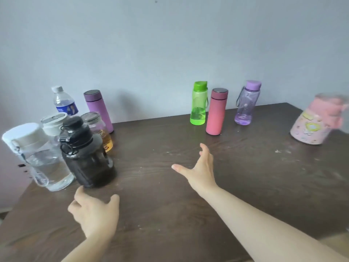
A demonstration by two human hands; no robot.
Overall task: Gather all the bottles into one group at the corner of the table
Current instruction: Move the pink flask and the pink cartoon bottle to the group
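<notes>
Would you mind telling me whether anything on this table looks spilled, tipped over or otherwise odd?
Nothing is spilled or lying down. Four bottles stand apart from the left-corner cluster: green bottle, pink flask, purple bottle and the blurred pink jug at the right edge. Pale scuffs or crumbs mark the table.

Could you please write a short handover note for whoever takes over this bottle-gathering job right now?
Left hand open and empty, just short of the black bottle.
Right hand open and empty, reaching toward the far bottles.
Done: six bottles grouped at the table's left corner.
Left: green bottle, red flask, purple clear bottle and pink cartoon bottle stand apart along the far and right side.
</notes>
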